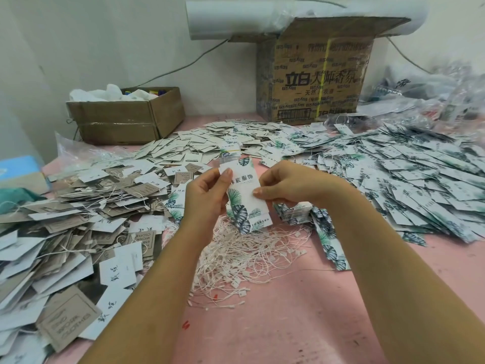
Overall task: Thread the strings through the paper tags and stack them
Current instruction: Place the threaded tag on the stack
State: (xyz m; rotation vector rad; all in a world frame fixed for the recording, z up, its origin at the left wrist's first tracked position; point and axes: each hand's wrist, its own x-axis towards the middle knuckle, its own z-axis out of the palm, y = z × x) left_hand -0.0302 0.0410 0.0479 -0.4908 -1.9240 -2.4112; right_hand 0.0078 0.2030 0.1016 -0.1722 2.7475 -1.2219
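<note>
A white paper tag [245, 198] printed with green leaves and dark characters is held upright above the pink table. My left hand [207, 195] grips its left edge, thumb on the front near the top. My right hand [282, 183] pinches the tag's right edge with thumb and fingertip. A second tag seems to sit behind it, its lower edge showing. Below my hands lies a tangled heap of white strings [246, 256] with small plastic clasps. A short stack of leaf tags [294, 212] lies just right of the held tag.
A wide spread of leaf-printed tags [409, 179] covers the right side. Grey and white tags [65, 232] are heaped on the left. At the back stand a small open carton [126, 119] and a large printed carton [315, 82]. Bare pink table [301, 324] lies between my forearms.
</note>
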